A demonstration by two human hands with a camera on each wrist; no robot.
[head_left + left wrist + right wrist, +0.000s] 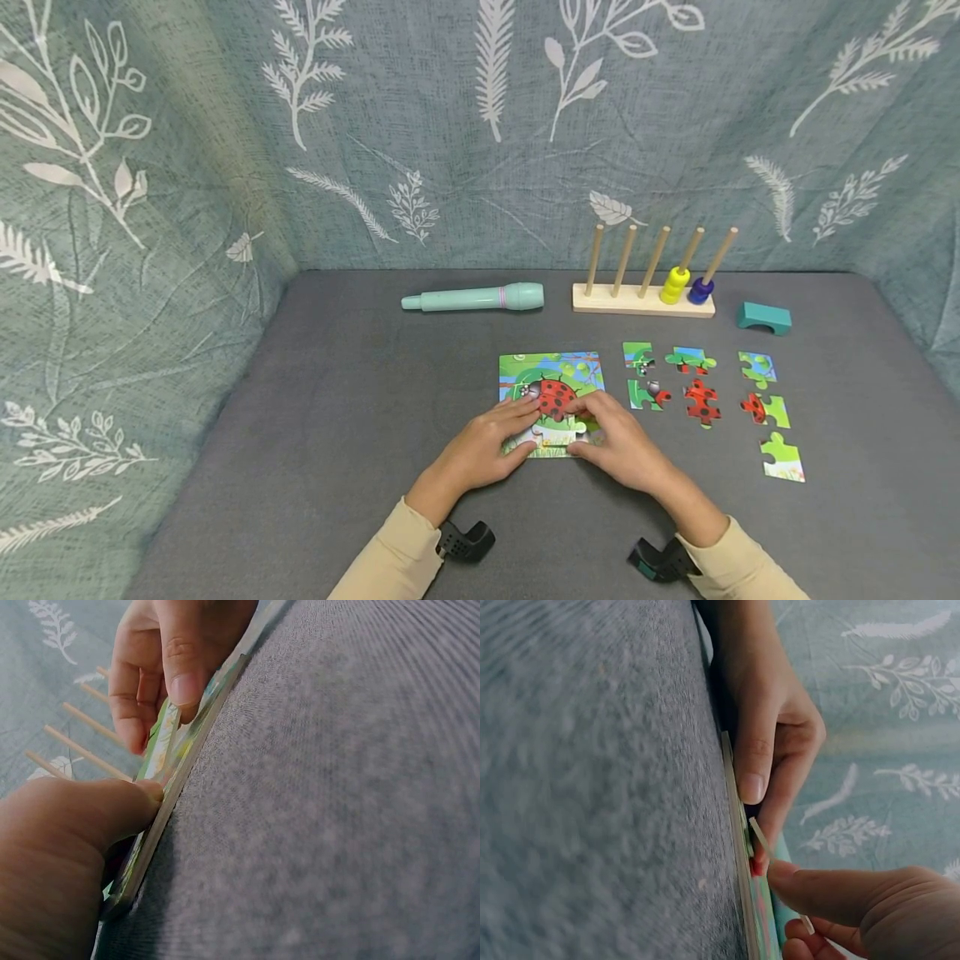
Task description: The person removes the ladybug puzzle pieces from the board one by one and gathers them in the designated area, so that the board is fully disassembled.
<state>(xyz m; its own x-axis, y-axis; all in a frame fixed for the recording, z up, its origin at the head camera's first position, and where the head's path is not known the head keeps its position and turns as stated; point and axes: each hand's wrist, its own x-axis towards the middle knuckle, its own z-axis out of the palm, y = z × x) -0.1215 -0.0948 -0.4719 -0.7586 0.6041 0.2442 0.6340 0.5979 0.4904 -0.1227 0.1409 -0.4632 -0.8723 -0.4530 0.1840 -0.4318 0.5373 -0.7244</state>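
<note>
A square puzzle board [517, 364] printed with a ladybug lies flat on the grey table. My right hand [621, 440] pinches a jigsaw piece [557, 434] with white and green print between thumb and fingers, over the board's near part. In the right wrist view the piece [760, 832] is tilted, one edge raised above the board. My left hand [486, 446] rests on the board's left side, fingers extended across the picture. Its thumb [135, 799] lies at the near edge, close to the piece's end.
Several loose jigsaw pieces [702, 404] lie right of the board. Behind them stand a wooden peg stand [637, 308] with yellow and blue beads and a teal arch block [764, 317]. A mint-green toy microphone [472, 298] lies at the back, before a leaf-patterned curtain [450, 167].
</note>
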